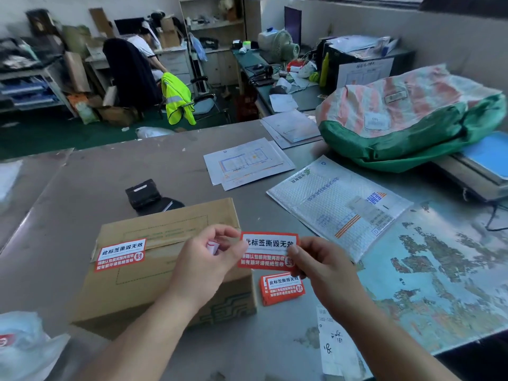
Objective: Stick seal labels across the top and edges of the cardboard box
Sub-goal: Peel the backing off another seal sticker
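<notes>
cardboard box (165, 259): closed, flat on grey table (82, 188), close to the near edge, set slightly askew. taped seam along the top.

stuck label (121, 255): red and white, pressed over the seam near the box's left end.

loose seal label (268, 251): same print, held level in the air over the box's right end, printed face up.

left hand (206, 259): above the box top, thumb and forefinger pinching the loose seal label's left edge. other fingers curled over a small white-and-red scrap (213, 246).

right hand (324, 268): just right of the box, thumb and forefinger pinching the loose seal label's right edge. remaining fingers curled under.

label stack (283, 288): on the table just right of the box, below the held one.

black device (144, 196): just behind the box; touching or not, cannot tell.

bubble mailer (338, 204): behind and right of the box. printed sheets (247, 163): further behind it. striped sack (406, 114): well behind, far right.

map sheet (439, 270): right of the box, beyond the right hand. clear plastic bag (24, 345): front left of the box.
</notes>
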`<state>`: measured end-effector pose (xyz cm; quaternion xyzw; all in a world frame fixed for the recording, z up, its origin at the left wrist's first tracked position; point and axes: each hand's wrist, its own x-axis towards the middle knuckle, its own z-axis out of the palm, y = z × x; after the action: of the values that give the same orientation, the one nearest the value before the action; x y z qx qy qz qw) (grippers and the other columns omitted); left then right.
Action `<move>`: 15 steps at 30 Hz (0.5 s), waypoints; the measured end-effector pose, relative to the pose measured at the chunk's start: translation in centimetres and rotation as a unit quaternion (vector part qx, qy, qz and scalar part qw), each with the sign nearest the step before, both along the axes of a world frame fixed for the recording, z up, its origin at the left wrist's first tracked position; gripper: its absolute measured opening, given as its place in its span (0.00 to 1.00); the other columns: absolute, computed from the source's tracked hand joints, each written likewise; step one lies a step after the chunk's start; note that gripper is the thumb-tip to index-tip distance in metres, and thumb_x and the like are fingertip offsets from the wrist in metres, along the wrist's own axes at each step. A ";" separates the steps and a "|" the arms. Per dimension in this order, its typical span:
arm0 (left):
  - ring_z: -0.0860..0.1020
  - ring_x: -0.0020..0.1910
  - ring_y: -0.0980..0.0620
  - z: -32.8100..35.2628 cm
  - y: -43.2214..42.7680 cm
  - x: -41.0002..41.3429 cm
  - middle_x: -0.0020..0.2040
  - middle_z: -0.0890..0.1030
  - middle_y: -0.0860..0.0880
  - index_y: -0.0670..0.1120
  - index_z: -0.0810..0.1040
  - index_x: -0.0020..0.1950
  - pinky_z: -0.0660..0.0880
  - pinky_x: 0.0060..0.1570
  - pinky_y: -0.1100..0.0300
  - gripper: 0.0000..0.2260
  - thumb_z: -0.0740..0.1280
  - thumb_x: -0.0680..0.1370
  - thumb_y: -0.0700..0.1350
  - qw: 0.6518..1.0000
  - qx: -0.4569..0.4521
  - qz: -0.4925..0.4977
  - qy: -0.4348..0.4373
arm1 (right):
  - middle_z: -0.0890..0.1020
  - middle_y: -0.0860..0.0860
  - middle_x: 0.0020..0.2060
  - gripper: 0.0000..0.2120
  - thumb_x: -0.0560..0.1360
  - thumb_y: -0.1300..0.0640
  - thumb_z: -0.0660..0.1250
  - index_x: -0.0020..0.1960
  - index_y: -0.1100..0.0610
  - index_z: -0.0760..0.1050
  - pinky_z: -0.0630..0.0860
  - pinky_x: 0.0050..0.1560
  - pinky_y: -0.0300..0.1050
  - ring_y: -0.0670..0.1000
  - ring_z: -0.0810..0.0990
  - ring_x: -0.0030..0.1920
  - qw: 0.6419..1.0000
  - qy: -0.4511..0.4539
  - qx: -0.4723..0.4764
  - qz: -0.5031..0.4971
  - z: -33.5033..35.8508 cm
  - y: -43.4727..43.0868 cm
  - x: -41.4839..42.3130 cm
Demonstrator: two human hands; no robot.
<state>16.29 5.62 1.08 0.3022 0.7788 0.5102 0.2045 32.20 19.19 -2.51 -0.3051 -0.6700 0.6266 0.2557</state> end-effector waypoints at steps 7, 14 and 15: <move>0.82 0.46 0.61 0.8 -1.9 0.6 0.43 0.86 0.56 0.49 0.84 0.45 0.74 0.47 0.70 0.07 0.72 0.73 0.52 0.998 -0.022 -0.019 -0.054 | 0.85 0.58 0.35 0.09 0.77 0.56 0.72 0.42 0.60 0.81 0.76 0.37 0.48 0.49 0.81 0.32 1.000 -0.013 -0.006 -0.008 1.2 -1.8 -0.8; 0.80 0.38 0.67 1.7 -3.3 0.9 0.35 0.84 0.58 0.49 0.83 0.37 0.70 0.33 0.77 0.08 0.72 0.73 0.51 0.995 -0.034 0.061 0.065 | 0.86 0.50 0.33 0.09 0.74 0.49 0.75 0.39 0.54 0.82 0.80 0.37 0.54 0.56 0.85 0.36 0.993 -0.084 0.066 -0.052 1.8 -3.1 -2.6; 0.80 0.37 0.66 1.8 -3.5 0.8 0.34 0.84 0.57 0.49 0.82 0.37 0.69 0.32 0.77 0.08 0.72 0.73 0.51 0.996 -0.031 0.068 0.053 | 0.86 0.49 0.33 0.09 0.75 0.49 0.74 0.39 0.53 0.82 0.80 0.37 0.53 0.54 0.85 0.35 0.993 -0.086 0.070 -0.050 1.8 -3.1 -2.7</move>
<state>17.05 2.13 2.89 0.2686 0.8227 0.4819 0.1370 29.49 16.07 -0.69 -0.3727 -0.7157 0.5359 0.2485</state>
